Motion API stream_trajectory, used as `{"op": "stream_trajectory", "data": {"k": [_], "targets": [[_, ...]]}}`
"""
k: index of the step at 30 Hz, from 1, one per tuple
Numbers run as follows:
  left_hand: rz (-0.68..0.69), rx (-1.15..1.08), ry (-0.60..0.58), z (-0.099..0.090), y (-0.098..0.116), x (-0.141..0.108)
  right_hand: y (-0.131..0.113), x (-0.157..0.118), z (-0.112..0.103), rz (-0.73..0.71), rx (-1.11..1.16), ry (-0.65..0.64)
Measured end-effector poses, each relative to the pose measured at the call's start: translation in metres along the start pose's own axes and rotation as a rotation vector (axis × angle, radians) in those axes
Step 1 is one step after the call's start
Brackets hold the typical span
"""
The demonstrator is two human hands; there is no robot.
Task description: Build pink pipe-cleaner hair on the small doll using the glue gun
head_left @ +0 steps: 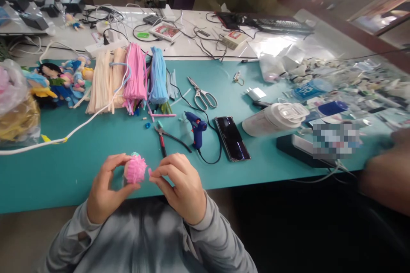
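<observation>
Between the thumb and fingers of my left hand [105,187] is a pink fuzzy ball [136,169] with a bit of teal on top. My right hand [181,185] pinches a short pink piece of pipe cleaner [150,171] just right of the ball, and a small gap shows between the two. Beyond my hands lie red-handled pliers [162,140] with their handles apart. A blue glue gun [196,129] stands on the green mat [73,170] to their right.
Bundles of beige [104,81], pink [136,74] and blue pipe cleaners [158,76] lie at the back left, beside several small dolls [60,79]. Scissors [202,94], a phone [232,138] and a white tumbler [273,119] are further right. Another person's blurred arm [387,175] is at the right edge.
</observation>
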State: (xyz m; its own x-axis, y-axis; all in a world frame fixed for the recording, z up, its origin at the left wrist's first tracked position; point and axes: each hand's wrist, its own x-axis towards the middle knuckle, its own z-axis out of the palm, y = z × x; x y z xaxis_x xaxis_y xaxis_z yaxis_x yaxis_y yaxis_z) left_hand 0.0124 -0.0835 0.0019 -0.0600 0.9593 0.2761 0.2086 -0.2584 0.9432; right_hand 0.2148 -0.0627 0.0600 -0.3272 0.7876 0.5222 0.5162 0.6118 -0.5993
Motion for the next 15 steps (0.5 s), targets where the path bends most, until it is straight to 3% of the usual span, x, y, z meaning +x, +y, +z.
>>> {"op": "stream_trajectory", "data": {"k": [7,15], "targets": [[-0.005,0.013,-0.047,-0.0014,0.0035,-0.0017,-0.0021,0.0039,0.0001,-0.148,-0.099,-0.034],[0.1,-0.021,-0.114,-0.0013,0.005,-0.003,-0.0026,0.0052,-0.003,-0.193,-0.137,-0.044]]}}
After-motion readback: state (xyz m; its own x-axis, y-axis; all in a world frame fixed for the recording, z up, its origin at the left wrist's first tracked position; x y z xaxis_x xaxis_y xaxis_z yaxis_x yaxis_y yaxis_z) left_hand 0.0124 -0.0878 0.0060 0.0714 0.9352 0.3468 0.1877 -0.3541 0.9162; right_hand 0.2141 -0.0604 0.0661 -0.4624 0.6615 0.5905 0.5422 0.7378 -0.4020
